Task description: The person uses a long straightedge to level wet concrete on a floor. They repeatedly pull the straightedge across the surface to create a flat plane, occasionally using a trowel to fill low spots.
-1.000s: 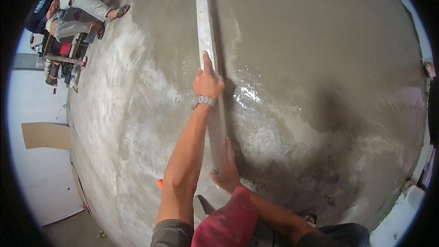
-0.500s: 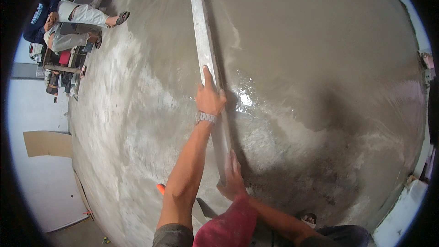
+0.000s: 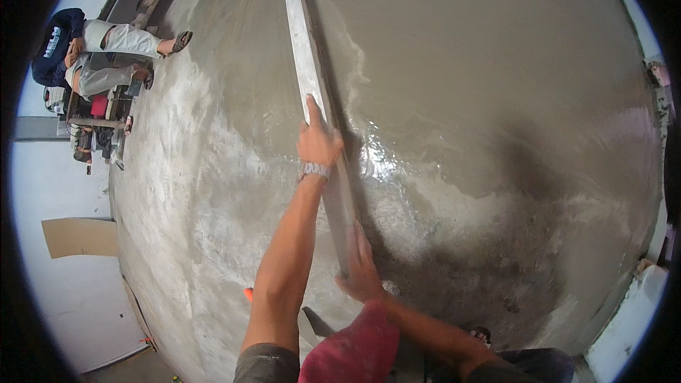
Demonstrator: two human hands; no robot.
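Silver-grey bar [image 3: 301, 50]: one, long and straight; runs from my right hand [image 3: 363, 273] up past the top edge of view, leaning left; appears to lie on the floor [image 3: 482, 85], a dark line along its right side.
Left hand [image 3: 319, 143]: wrapped over the bar well ahead of the other hand, index finger laid straight along the upper face.
Right hand: clasps the near end, thumb on the left side, fingers stretched along the right.
Wrist band [image 3: 314, 170]: pale, on my left wrist.
Floor: smooth and wet-looking at upper right, paler and mottled at left; bright gleam [image 3: 379, 163] just right of the bar.
Lean of bar: far end sits further left in view than a second ago; the room has tilted the same way, so some of that shift is my head turning.
Grip on bar: unchanged over that second, both hands at their places; I judge the bar well steered from two spots, though I cannot tell how far it has slid.
Orange knob [image 3: 248, 293]: just beside my left forearm, remainder hidden.
Red cloth [image 3: 355, 347]: lower edge, between my forearms.
Seated person [image 3: 60, 50]: upper left, well apart from the bar.
Cardboard sheet [image 3: 81, 237]: tan, at the white wall [image 3: 78, 312].
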